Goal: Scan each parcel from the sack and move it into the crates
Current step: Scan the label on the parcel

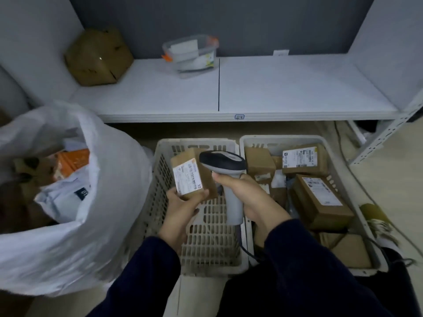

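My left hand (183, 205) grips a small brown cardboard parcel (191, 173) by its lower end, white label facing up, above the left crate (160, 179). My right hand (245, 195) holds a grey and black barcode scanner (225, 167) by its handle, its head right beside the parcel's upper right edge. The left crate holds no parcels that I can see. The right crate (357, 202) contains several brown labelled parcels (320, 197). The white sack (75, 225) stands open on the left with more parcels inside, one of them orange (72, 162).
A white shelf (274, 88) runs behind the crates, carrying a brown box (98, 56) at the left and a clear plastic container (191, 54) in the middle. A slotted metal upright (389, 131) stands at the right. The scanner's cable (249, 250) trails down between the crates.
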